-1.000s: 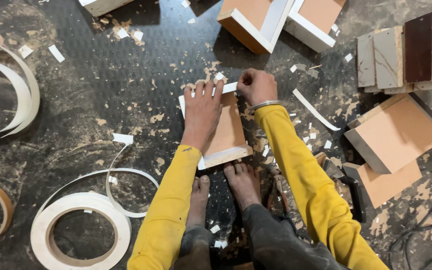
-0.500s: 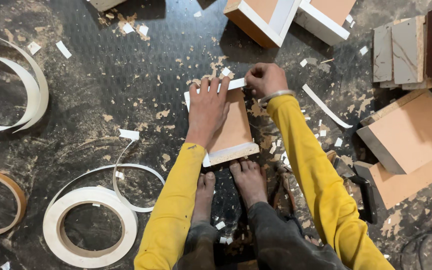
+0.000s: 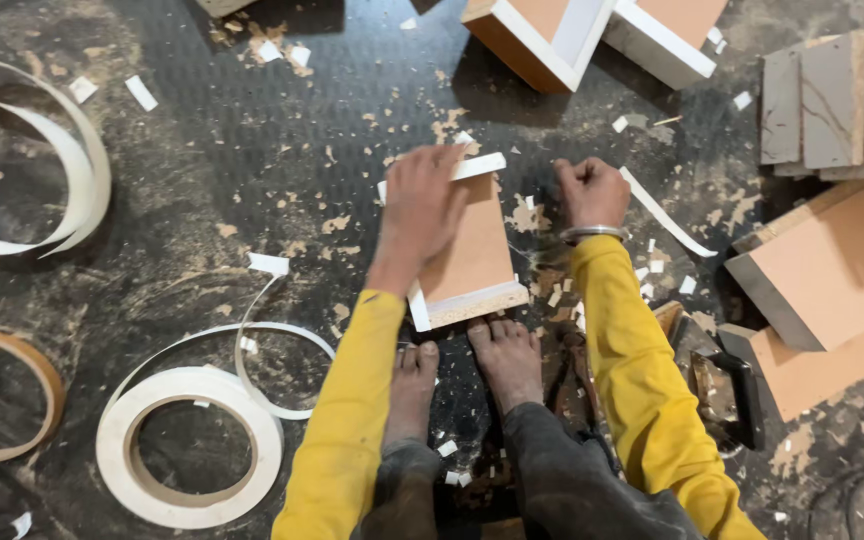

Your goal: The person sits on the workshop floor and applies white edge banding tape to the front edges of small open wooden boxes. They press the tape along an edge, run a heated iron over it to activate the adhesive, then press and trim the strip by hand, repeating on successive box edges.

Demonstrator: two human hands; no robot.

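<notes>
A small tan board (image 3: 472,250) with white edge banding lies on the dark floor just in front of my bare feet (image 3: 504,352). My left hand (image 3: 420,205) rests flat on the board's left part, fingers spread toward its far white edge. To the right of the board my right hand (image 3: 592,190) is closed in a fist with a metal bangle at the wrist; what it holds is hidden. A loose white banding strip (image 3: 664,215) lies on the floor beside that fist.
Rolls of white edge banding (image 3: 184,452) and loose white loops (image 3: 72,180) lie at left, with a brown roll (image 3: 7,405) at the left edge. Tan boards (image 3: 832,270) are stacked at right, white-edged box pieces (image 3: 562,35) at the top. A dark tool (image 3: 727,395) lies near my right leg.
My right hand has moved off the board's far edge to the floor on its right. My left hand stays on the board, shifted slightly. The view has drifted a little.
</notes>
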